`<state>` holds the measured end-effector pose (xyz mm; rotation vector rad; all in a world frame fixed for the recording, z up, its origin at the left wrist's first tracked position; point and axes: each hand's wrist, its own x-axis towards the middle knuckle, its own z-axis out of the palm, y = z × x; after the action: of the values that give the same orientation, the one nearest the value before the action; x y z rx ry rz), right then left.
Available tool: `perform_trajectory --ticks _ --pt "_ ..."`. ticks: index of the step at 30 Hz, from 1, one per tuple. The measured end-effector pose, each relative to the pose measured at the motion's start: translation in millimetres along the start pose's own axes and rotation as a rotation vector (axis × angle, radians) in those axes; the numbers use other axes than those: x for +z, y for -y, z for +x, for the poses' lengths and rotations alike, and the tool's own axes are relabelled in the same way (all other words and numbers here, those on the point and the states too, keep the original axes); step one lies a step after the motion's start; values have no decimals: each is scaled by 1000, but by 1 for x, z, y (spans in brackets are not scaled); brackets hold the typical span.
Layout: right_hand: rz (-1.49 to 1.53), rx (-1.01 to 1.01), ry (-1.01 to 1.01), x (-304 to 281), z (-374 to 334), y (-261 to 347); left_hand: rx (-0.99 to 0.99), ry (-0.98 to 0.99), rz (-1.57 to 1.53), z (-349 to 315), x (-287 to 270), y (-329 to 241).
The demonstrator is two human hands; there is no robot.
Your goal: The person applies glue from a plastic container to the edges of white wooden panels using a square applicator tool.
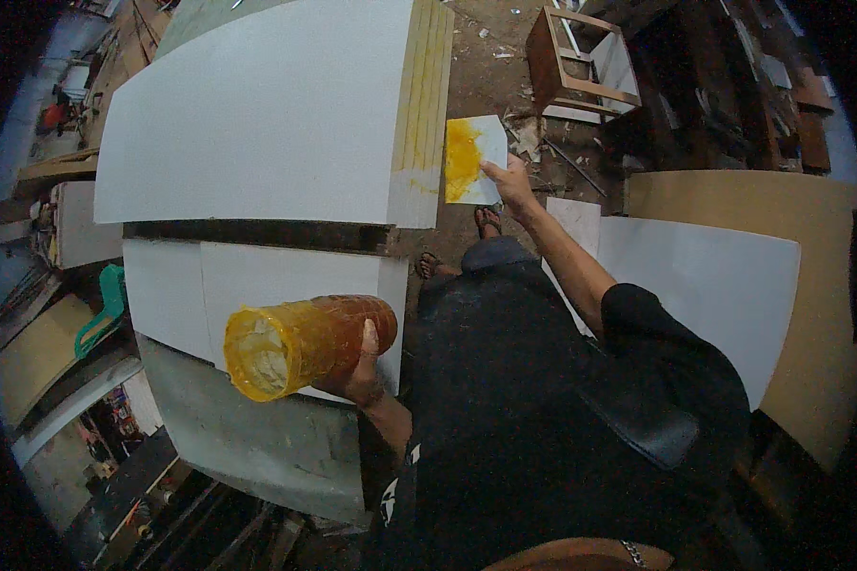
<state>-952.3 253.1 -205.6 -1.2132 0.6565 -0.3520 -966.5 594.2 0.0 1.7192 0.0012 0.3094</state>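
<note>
My left hand [364,366] is wrapped round a clear plastic jar [348,328] coated with amber and yellow glue. The jar lies tilted on its side in the air, its mouth toward the left, above the white panels. In my right hand [512,186] is a small white square piece [491,143], pinched at its right edge. Thick yellow glue [462,162] covers the left part of that piece. Just left of it is a large white panel stack [267,105]. Yellow streaks run along the stack's stepped right edge [424,95].
A second stack of white panels [267,276] lies nearer, across a dark gap. Behind my right arm lean a white board [705,276] and a brown board [781,205]. A wooden frame [595,100] stands on the littered floor. A green plastic piece [109,305] is at left.
</note>
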Motion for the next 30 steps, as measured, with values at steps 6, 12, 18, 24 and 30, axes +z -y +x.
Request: perform_trajectory --ticks 6,12,18,24,30 --pt "49 92 28 16 -10 20 -78 39 22 -4 -4 -5" --pt "73 39 -27 15 -7 13 -60 41 37 -5 -13 1" --pt "-63 46 -34 9 8 0 -50 18 63 -9 -13 5" --pt "-60 36 -32 10 13 -4 -119 26 74 -13 -17 17" --pt "5 64 -74 15 13 0 -14 -17 119 -15 -13 22"
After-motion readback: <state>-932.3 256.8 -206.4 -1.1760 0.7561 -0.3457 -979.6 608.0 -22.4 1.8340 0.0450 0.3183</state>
